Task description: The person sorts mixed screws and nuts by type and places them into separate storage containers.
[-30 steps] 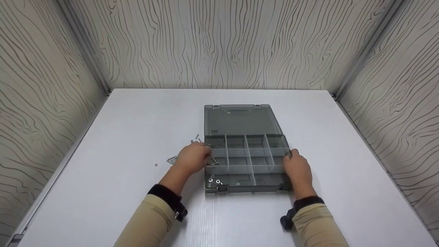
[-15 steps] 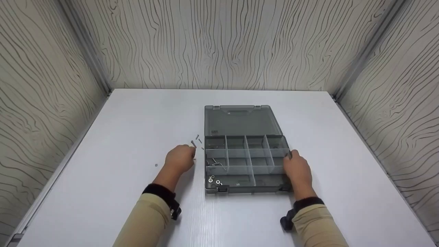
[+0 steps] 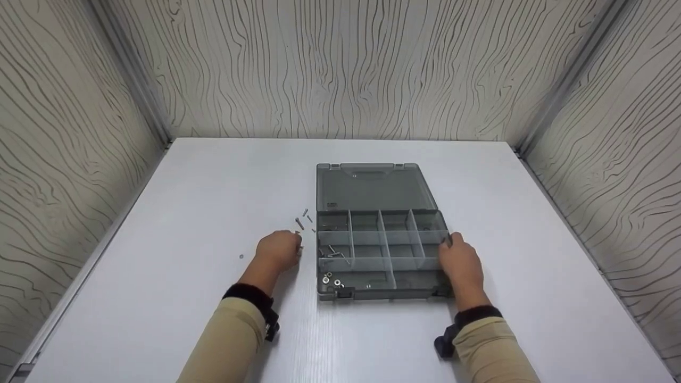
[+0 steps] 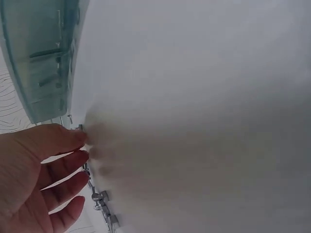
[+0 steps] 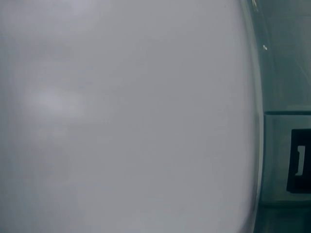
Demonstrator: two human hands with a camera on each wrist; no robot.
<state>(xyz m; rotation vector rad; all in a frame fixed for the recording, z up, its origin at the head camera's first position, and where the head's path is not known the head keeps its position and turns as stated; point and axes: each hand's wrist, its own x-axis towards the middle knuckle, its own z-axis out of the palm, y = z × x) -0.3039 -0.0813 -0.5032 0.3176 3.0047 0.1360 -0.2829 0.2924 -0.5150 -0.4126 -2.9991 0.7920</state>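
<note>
Left hand (image 3: 277, 251): on the table (image 3: 175, 213), fingers loosely curled with tips down among the screws (image 3: 304, 219); cannot tell whether one is pinched.
Screws: small loose cluster on the table, some at the fingertips, others just beyond them toward the far side, all between the hand and the box (image 3: 380, 250). In the left wrist view a few screws (image 4: 99, 199) lie right by the fingers (image 4: 68, 167).
Box: grey divided case, lid (image 3: 372, 186) laid open flat on its far side; its left wall is just right of the left hand, apart from it.
Right hand (image 3: 462, 266): resting against the box's right wall, fingers relaxed along the rim, holding nothing.
Box contents: small metal parts (image 3: 332, 254) in the left compartments, nearest the left hand; washers (image 3: 331, 279) in the near-left one.
Stray piece (image 3: 241, 257): alone on the table, left of the left hand, well apart.
</note>
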